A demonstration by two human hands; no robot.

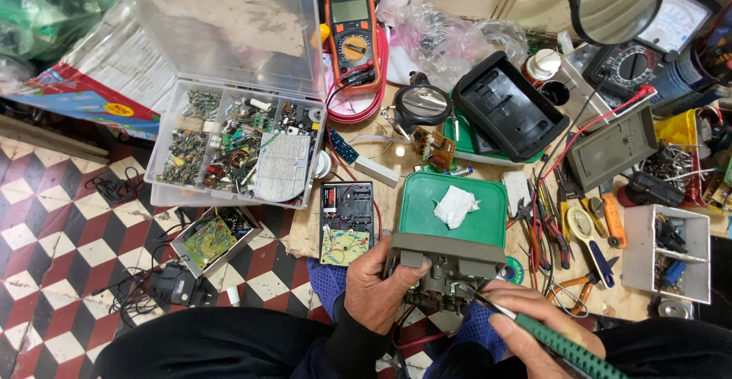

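Left hand (pixel 374 291) grips the grey device housing (pixel 444 268) from its left side, fingers curled around the casing, at the near edge of the worktop (pixel 381 203) over the person's lap. Right hand (pixel 534 326) holds a green-handled tool (pixel 568 348), fingers closed on the handle, the thin tip touching the housing's lower right. A green lid (pixel 454 211) with a white tissue (pixel 455 206) lies just behind. An open parts box (pixel 236 150) sits well left.

Electronics repair workshop: multimeter (pixel 353 36), parts box (pixel 236 146), pliers (pixel 550 230).
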